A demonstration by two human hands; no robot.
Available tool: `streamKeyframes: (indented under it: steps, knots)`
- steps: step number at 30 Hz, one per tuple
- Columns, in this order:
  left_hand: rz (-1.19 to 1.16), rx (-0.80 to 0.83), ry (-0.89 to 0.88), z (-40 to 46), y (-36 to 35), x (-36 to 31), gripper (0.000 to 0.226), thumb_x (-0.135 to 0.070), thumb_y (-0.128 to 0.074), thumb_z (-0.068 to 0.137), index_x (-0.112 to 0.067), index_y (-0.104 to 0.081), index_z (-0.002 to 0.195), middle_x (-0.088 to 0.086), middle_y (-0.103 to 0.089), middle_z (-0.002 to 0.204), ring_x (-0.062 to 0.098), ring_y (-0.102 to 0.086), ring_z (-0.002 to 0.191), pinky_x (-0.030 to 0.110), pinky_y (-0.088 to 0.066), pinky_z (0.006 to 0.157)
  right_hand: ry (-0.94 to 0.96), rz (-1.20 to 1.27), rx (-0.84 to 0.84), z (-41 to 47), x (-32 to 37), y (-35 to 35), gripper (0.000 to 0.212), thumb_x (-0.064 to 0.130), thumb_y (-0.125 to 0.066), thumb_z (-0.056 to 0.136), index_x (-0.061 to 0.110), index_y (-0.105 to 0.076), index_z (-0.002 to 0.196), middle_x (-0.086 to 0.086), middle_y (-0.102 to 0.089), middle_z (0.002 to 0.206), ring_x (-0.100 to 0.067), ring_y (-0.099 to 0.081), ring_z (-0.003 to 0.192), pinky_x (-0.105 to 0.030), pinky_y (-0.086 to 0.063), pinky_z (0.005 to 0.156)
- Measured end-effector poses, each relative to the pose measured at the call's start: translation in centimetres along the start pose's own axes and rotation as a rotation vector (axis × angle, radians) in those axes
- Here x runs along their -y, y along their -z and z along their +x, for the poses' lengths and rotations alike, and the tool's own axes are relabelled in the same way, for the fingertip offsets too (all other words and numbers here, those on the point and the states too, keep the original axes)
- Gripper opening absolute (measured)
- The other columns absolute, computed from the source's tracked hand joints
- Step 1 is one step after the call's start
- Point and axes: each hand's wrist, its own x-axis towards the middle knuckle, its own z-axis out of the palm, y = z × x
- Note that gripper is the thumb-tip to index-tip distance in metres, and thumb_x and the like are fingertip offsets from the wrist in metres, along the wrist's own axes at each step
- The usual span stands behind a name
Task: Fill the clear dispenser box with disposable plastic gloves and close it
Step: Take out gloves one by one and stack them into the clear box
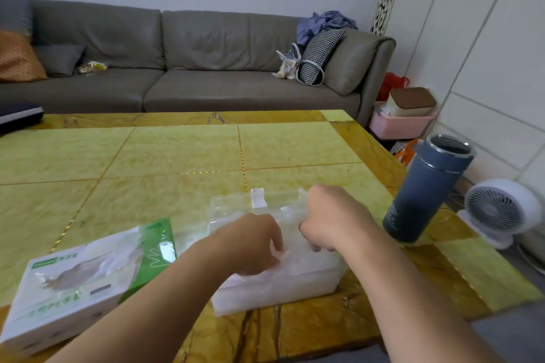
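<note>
1. Here, the clear dispenser box [274, 283] sits on the table [177, 156] near its front edge, with its lid [256, 200] raised at the far side so the top stays open for loading.
2. The disposable plastic gloves [295, 265] lie inside the box as a whitish, crumpled mass that reaches roughly up to the rim; single gloves are too blurred to tell apart.
3. The left hand [250, 242] reaches down into the box with fingers curled into the gloves, seemingly pinching or pressing them so the pile settles lower.
4. The right hand [330, 218] comes in from the right side, its fingers bent down onto the gloves at the far right of the box; whether it grips a glove or only pushes is hard to make out.
5. Both hands work the same pile, probably because loose film springs back and needs holding on two sides.
6. The green and white glove carton [88, 277] lies just to the left of the box, within easy reach as the supply.
7. A dark blue flask [427, 188] stands to the right, apart from the box.
8. The filling looks nearly done; closing the lid remains.
</note>
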Motion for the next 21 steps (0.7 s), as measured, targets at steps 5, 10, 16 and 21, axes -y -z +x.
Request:
streamKeyframes:
  steps: [5,10,16,21]
  knots:
    - [-0.072,-0.033,0.002,0.2,-0.1,0.8,0.029,-0.014,-0.066,0.09,-0.033,-0.075,0.109,-0.008,-0.07,0.096,0.012,-0.07,0.086,0.034,-0.061,0.082,-0.028,-0.078,-0.062,-0.7,0.3,0.7,0.018,-0.004,-0.061,0.083,0.012,-0.053,0.079,-0.004,-0.06,0.076,-0.023,-0.054,0.059,-0.03,-0.04,0.051]
    - [0.029,0.025,-0.033,0.0,-1.1,1.1,0.038,-0.029,-0.074,0.084,-0.04,-0.059,0.118,-0.014,-0.064,0.1,0.011,-0.065,0.094,0.038,-0.058,0.086,-0.066,-0.126,-0.109,-1.4,0.7,1.2,0.021,-0.003,-0.065,0.082,0.015,-0.053,0.08,-0.003,-0.06,0.076,-0.021,-0.056,0.06,-0.029,-0.039,0.05]
    - [0.142,0.019,-0.044,0.0,-1.3,0.6,0.013,-0.025,-0.063,0.09,-0.033,-0.053,0.088,-0.013,-0.053,0.085,0.019,-0.058,0.087,0.034,-0.05,0.076,0.176,0.258,-0.171,-2.1,3.0,0.5,0.005,0.013,-0.055,0.084,0.017,-0.058,0.082,-0.002,-0.065,0.078,-0.021,-0.06,0.064,-0.042,-0.052,0.053]
    - [0.193,0.031,-0.041,-0.7,-1.1,0.2,0.005,-0.025,-0.053,0.094,-0.029,-0.051,0.095,-0.006,-0.058,0.089,0.025,-0.06,0.088,0.037,-0.052,0.078,0.138,0.145,0.11,-2.1,3.6,-0.9,0.015,0.001,-0.046,0.079,0.011,-0.046,0.067,-0.005,-0.051,0.066,-0.021,-0.043,0.052,-0.031,-0.029,0.044]
